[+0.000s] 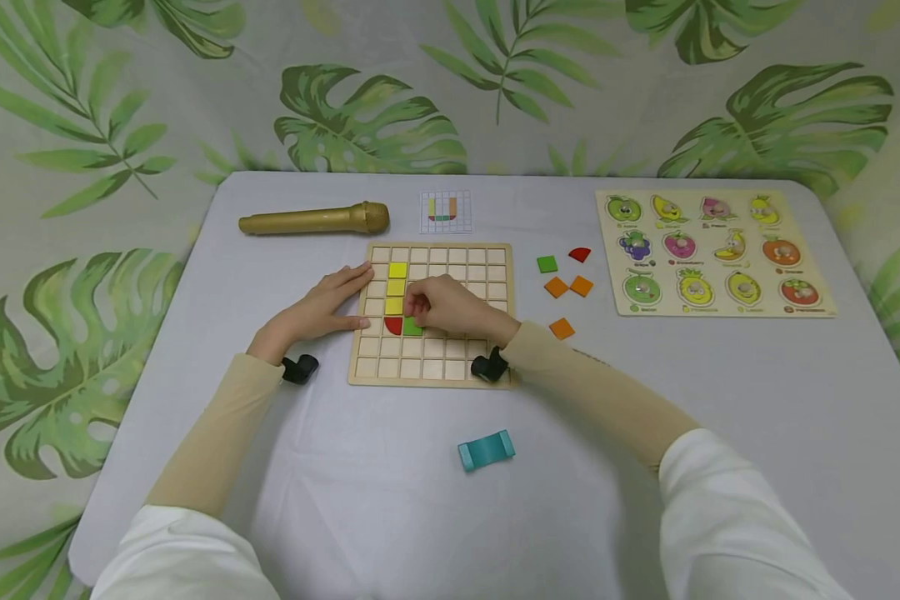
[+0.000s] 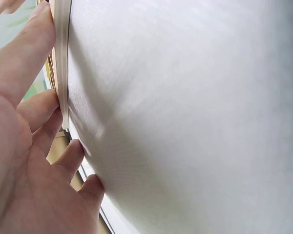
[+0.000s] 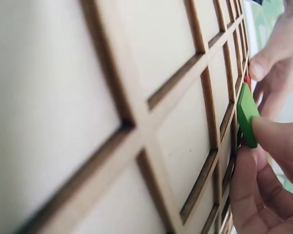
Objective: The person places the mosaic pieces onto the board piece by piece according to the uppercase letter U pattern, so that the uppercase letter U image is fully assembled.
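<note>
A wooden grid board (image 1: 431, 368) lies flat in front of me, with a column of yellow square tiles (image 1: 396, 287) and a red quarter-circle tile (image 1: 393, 326) below them. My right hand (image 1: 450, 304) is over the board and pinches a green square tile (image 3: 247, 116) between thumb and fingers, just right of the red piece. My left hand (image 1: 318, 304) rests at the board's left edge, fingers extended. In the left wrist view, its thumb and index finger touch the board's rim (image 2: 62, 58).
Right of the board lie loose orange tiles (image 1: 562, 328), a green tile (image 1: 547, 264) and a red one (image 1: 580, 254). Behind it are a pattern card (image 1: 446, 212) and a gold microphone (image 1: 315, 220). A fruit puzzle (image 1: 712, 250) lies farther right, a teal curved piece (image 1: 487, 451) nearer me.
</note>
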`<state>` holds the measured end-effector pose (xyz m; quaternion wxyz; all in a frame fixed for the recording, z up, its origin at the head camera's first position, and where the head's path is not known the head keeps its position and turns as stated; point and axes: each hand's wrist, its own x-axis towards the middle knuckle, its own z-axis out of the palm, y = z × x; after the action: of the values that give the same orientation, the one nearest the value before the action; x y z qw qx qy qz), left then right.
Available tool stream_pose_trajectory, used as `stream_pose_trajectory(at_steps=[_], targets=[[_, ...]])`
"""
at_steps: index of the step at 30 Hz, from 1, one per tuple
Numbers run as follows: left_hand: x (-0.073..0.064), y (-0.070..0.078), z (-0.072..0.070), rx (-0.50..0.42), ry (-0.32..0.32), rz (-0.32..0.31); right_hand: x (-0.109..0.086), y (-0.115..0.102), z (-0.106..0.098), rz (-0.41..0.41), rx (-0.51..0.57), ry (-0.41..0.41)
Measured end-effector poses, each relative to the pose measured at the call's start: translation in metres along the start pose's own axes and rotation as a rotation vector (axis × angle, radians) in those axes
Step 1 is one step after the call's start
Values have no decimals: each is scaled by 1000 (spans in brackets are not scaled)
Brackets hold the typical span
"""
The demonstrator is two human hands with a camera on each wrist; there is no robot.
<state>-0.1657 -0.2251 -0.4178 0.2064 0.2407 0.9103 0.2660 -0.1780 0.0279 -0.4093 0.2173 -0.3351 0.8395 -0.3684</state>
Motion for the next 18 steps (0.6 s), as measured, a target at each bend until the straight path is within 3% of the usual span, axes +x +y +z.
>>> stream_pose_trajectory(at_steps=[5,11,18], targets=[[0,-1,0,0,3,7,-1,-3,1,-35,-86,8],[0,-2,1,4,7,20,-8,11,-10,-25,122,10],[0,-2,1,18,8,33,-30,44,-45,0,290,59]])
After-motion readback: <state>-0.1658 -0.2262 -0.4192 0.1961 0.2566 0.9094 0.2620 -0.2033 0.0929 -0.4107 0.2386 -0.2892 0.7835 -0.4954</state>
